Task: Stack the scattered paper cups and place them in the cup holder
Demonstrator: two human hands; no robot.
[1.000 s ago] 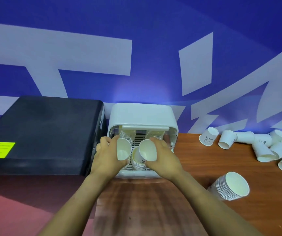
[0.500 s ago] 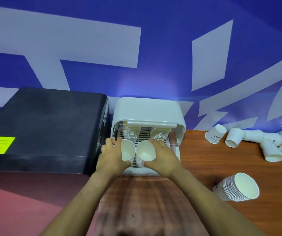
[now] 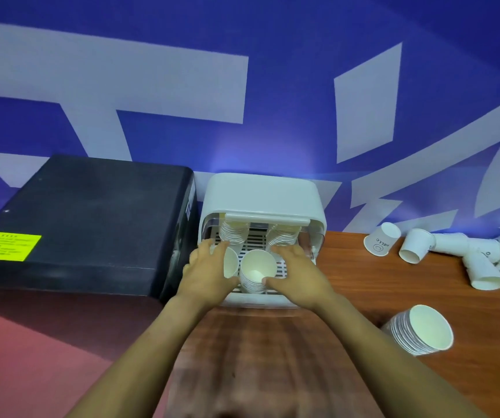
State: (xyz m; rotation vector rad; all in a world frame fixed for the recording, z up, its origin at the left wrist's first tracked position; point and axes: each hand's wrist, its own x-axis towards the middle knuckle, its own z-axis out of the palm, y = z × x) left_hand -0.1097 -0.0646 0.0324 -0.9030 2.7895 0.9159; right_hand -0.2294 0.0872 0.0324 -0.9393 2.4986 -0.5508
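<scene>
Left hand (image 3: 205, 274) and right hand (image 3: 295, 274) each grasp a cup stack (image 3: 254, 274) inside the cup holder (image 3: 260, 194) at the bench's (image 3: 363, 297) rear edge; light, crushable paper, best held by the sidewalls.

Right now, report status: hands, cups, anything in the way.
Left hand grips one cup stack, right hand another, both in the cup holder. Loose cups and a lying stack wait on the table. Nothing blocking.

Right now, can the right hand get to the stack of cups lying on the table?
Probably yes: the cup stack lies on bare table right of the right hand, nothing between, but that hand is busy gripping cups in the cup holder.
</scene>
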